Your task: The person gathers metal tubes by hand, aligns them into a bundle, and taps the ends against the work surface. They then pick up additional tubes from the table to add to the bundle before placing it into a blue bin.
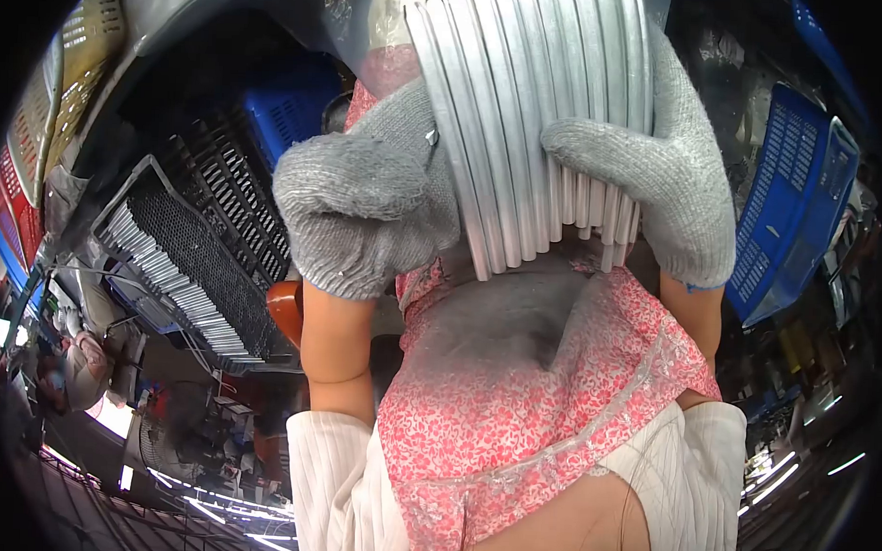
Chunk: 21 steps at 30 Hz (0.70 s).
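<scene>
A row of several silvery metal tubes (524, 113) lies side by side at the top centre, their lower ends uneven above a pink floral apron (515, 395). My right hand (668, 167), in a grey knitted glove, grips the row from the right, with its thumb across the front of the tubes. On the left side of the row is my left hand (366, 195), also gloved in grey; its fingers are curled, with part of the glove behind the tubes' edge. Dark smudges mark the apron's middle just below the tube ends.
At the left stands a black mesh crate (209, 243) with a row of metal tubes. A blue basket (291, 105) sits behind it. On the right is a blue crate (788, 200). Something orange (284, 309) shows by my left forearm. A person (86, 365) is at the far left.
</scene>
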Motion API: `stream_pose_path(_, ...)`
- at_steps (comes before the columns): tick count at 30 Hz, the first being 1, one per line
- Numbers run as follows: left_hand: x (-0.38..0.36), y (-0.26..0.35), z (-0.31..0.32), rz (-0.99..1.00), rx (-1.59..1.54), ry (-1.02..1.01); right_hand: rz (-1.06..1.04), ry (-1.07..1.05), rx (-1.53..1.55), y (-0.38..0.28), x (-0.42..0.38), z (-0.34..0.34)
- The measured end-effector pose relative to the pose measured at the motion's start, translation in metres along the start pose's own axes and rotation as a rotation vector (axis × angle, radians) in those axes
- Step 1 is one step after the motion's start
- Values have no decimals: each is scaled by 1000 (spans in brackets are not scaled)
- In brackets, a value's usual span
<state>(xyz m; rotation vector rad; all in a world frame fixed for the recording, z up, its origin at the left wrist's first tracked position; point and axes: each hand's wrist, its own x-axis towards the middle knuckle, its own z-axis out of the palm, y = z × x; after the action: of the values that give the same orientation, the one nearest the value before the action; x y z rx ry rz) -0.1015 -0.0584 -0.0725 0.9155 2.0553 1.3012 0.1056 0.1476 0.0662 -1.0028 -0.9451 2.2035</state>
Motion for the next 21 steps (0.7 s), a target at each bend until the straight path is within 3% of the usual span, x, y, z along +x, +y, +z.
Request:
stream_pose_path(2, -5, 12, 5, 7, -73, -252, 87, 68, -47, -6, 2, 4)
stream_pose_path(5, -12, 23, 14, -12, -107, -434, 91, 81, -105, -1, -1, 0)
stream_pose_path(11, -12, 28, 17, -40, -106, -529, -122, -36, -277, 19, -6, -15)
stream_pose_path(13, -10, 27, 14, -40, -106, -525, 99, 65, -53, 11, 3, -9)
stream_pose_path(15, -2, 15, -2, -174, -539, -404, 31, -12, -160, 15, 0, -10)
stream_pose_path(18, 8, 2, -21, -373, -1179, -183, -119, -91, -41, 24, 1, -19)
stream_pose_path(19, 6, 13, -12, -373, -1178, -183, -110, -131, 74, 24, 0, -23)
stream_pose_path(21, -5, 35, 11, 197, 420, -483, -102, -167, 188, 18, -4, -14)
